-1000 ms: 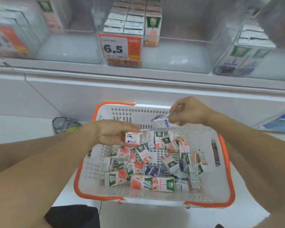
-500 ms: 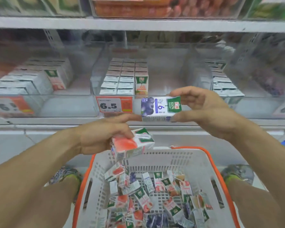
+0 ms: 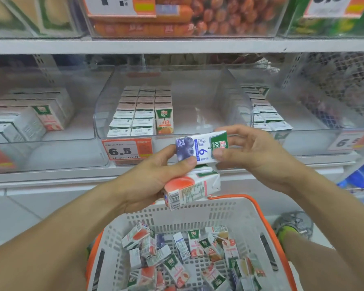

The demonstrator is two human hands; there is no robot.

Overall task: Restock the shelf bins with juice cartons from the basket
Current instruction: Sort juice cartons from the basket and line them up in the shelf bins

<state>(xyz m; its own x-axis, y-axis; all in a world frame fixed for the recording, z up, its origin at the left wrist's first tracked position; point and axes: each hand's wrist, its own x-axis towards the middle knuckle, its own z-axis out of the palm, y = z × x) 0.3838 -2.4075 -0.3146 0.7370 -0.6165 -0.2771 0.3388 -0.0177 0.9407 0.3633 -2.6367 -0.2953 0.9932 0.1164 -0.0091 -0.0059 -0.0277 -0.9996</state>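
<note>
Gripping peach carton (image 3: 192, 189), left hand (image 3: 153, 175) shares blueberry carton (image 3: 200, 148) with pinching right hand (image 3: 252, 152); overloaded left may drop one.

The blueberry carton (image 3: 200, 148) pinched between both grips looks like glossy printed paperboard, smooth, as does the peach carton (image 3: 192, 189) under the left grip (image 3: 153, 181). Below the grips, the basket (image 3: 200, 215) is matt perforated plastic with an orange rim. Beyond them, the bin (image 3: 229, 97) is clear glossy plastic, the shelf (image 3: 177, 46) probably painted metal.
</note>
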